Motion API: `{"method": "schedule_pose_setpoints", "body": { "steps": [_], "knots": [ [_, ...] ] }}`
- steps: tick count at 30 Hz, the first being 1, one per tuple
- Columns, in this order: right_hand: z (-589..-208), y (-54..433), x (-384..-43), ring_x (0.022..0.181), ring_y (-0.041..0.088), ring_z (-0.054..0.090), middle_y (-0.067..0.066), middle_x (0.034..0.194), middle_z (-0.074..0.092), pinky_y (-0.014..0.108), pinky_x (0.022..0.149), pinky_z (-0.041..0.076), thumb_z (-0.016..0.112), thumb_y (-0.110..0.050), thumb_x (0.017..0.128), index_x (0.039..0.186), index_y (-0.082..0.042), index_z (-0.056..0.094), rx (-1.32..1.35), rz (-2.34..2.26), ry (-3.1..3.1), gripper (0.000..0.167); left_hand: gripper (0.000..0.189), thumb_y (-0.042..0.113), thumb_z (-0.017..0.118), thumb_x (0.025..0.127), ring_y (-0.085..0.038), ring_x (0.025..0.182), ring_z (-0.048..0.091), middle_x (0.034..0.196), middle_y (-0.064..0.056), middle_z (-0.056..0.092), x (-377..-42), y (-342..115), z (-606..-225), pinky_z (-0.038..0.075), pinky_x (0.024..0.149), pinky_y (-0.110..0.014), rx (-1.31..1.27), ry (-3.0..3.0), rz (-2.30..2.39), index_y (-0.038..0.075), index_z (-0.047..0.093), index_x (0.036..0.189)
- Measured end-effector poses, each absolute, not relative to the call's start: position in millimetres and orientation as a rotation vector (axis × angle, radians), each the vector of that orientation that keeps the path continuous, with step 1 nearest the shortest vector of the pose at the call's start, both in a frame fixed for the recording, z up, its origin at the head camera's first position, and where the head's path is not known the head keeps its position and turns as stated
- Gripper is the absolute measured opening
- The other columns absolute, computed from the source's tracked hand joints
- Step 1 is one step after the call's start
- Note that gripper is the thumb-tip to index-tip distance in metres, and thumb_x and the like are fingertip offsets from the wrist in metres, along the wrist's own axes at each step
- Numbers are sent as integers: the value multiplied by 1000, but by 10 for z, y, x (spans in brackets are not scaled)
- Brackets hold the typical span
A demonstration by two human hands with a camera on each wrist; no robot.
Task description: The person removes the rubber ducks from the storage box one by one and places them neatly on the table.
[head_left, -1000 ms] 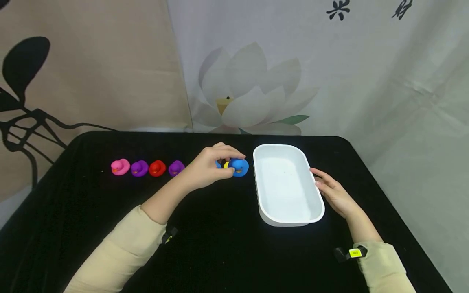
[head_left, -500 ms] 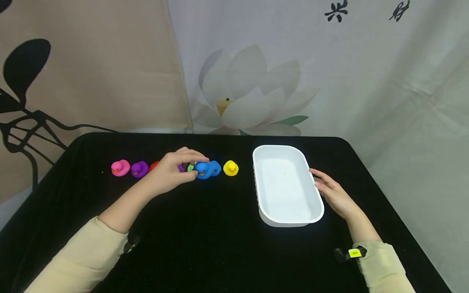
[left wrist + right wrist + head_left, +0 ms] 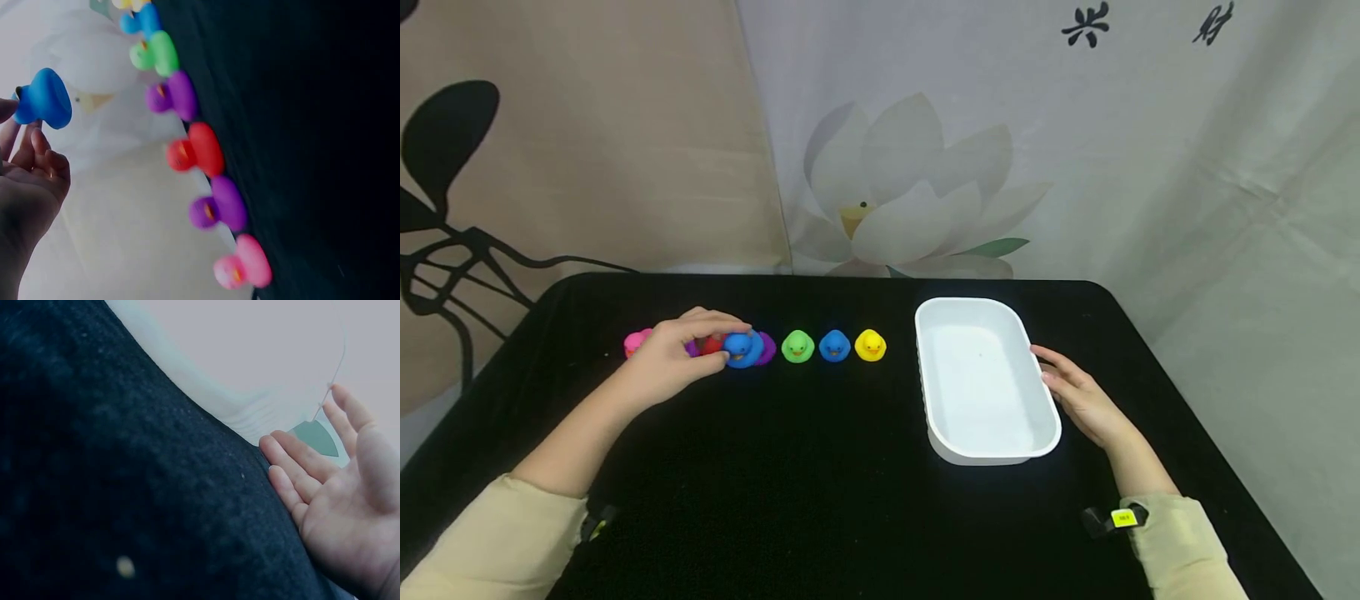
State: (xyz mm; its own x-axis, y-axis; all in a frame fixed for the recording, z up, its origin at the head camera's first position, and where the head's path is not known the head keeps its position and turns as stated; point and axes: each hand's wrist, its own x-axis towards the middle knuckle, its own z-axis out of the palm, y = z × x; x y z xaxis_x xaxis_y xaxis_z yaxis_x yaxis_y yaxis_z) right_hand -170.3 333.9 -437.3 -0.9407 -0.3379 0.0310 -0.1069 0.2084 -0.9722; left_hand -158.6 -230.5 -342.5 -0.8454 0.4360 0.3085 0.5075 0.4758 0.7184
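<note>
Above the row of ducks, my left hand pinches a blue rubber duck between thumb and fingers. In the head view this duck overlaps a purple rubber duck and a red one. Beyond it stand a green rubber duck, another blue rubber duck and a yellow rubber duck. The left wrist view also shows the red rubber duck, a second purple rubber duck and a pink rubber duck. My right hand touches the white tray with extended fingertips at its right rim.
A black cloth covers the table, whose far edge runs just behind the ducks. Behind it hangs a pale curtain with a printed lotus. The white tray has a bare floor and stands right of the duck row.
My left hand has carried the blue duck leftward along the row, from beside the white tray to over the purple and red ducks. The right hand and tray have stayed put.
</note>
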Motion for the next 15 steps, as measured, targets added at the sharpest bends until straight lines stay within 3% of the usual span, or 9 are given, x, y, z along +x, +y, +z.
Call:
{"method": "schedule_pose_setpoints", "body": {
  "steps": [8,15],
  "knots": [
    [-4419,3351,-1714,114,11,55,10,135,51,21,92,43,44,-17,103,147,-6,32,-448,-1829,2281,48,38,-2,67,84,-15,99,45,118,-5,56,-1543,-2669,-3442,41,75,-28,-739,-2643,-1180,7,64,121],
    [-4432,3353,-1725,115,11,55,15,138,49,22,92,43,45,-17,103,147,-6,32,-452,-1831,2279,48,36,1,64,88,-13,101,44,116,3,55,-1513,-2934,-3419,38,76,-26,-591,-2674,-1153,10,64,123]
  ]
}}
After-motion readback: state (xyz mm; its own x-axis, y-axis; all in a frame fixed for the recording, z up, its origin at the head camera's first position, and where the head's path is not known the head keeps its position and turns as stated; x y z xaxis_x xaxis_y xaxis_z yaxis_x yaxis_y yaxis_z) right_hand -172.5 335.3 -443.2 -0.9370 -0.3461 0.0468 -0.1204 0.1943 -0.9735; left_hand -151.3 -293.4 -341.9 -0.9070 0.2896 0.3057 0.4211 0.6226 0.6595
